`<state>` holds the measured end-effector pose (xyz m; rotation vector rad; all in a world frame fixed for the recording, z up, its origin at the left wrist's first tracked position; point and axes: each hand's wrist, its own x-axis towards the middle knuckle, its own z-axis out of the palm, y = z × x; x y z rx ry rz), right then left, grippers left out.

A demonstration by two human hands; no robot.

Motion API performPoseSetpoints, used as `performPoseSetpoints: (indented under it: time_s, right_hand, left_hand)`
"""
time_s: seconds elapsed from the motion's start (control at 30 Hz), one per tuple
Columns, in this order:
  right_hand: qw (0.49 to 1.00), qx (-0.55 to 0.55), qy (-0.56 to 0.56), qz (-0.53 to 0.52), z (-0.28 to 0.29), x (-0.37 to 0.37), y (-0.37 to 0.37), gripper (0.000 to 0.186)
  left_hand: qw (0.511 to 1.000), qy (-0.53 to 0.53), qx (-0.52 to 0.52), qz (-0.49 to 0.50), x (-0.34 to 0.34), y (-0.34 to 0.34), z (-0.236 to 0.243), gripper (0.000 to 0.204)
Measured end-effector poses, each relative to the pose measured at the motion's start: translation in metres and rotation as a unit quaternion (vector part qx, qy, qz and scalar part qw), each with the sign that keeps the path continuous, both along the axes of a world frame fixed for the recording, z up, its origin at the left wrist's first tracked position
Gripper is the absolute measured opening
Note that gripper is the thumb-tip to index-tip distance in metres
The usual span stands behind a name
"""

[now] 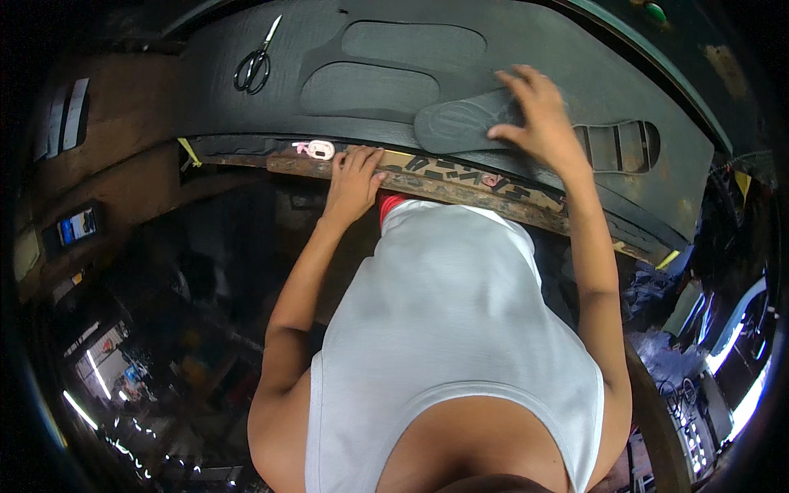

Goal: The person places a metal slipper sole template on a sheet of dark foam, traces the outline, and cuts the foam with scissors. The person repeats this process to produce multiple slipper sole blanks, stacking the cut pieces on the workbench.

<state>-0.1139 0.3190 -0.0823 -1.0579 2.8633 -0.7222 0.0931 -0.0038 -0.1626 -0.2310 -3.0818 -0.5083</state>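
A dark grey sheet (246, 111), looking like rubber or foam, covers the work surface before me. Two sole-shaped outlines show in it, a farther one (413, 43) and a nearer one (370, 89). A loose-looking grey sole piece (460, 125) lies to their right, near the front edge. Over its right end my right hand (534, 115) is open, thumb and fingers spread; whether it touches the piece I cannot tell. My left hand (355, 174) rests with outstretched fingers on the wooden front ledge (460, 191), holding nothing. Right of my right hand lies a sole-shaped metal frame with crossbars (625, 148).
Black-handled scissors (253, 70) lie at the sheet's far left. A small pink and white gadget (316, 149) sits beside my left hand. Dark scraps (444, 171) fill the ledge's trough. A phone-like screen (76, 227) is at left; cables and bags (666, 353) lie at right.
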Motion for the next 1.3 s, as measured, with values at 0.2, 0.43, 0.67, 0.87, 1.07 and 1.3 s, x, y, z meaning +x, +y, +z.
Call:
performPoseSetpoints:
  time_s: [0.2, 0.43, 0.67, 0.87, 1.07, 1.3]
  right_hand:
    - [0.985, 0.120, 0.038, 0.121, -0.011, 0.013, -0.018, 0.113]
    - [0.979, 0.106, 0.014, 0.173, -0.020, -0.001, -0.027, 0.105]
    - [0.982, 0.069, 0.019, 0.174, -0.009, -0.004, -0.027, 0.101]
    - [0.984, 0.052, 0.016, 0.170, -0.008, -0.001, -0.033, 0.100]
    - [0.981, 0.071, 0.009, 0.181, -0.023, -0.003, -0.040, 0.098]
    - [0.982, 0.085, -0.001, 0.169, -0.027, -0.001, -0.040, 0.098]
  left_hand:
    - [0.999, 0.013, 0.007, 0.036, -0.008, 0.009, -0.008, 0.031]
    - [0.999, -0.037, -0.011, -0.012, -0.012, 0.025, -0.002, 0.030]
    - [0.996, -0.074, -0.052, 0.013, -0.023, 0.038, -0.001, 0.035]
    - [0.988, -0.054, 0.114, -0.084, -0.019, 0.014, 0.012, 0.015]
    - [0.932, -0.026, 0.362, -0.003, -0.033, 0.014, 0.041, 0.021]
    - [0.770, -0.146, 0.613, 0.104, -0.083, 0.033, 0.055, 0.031]
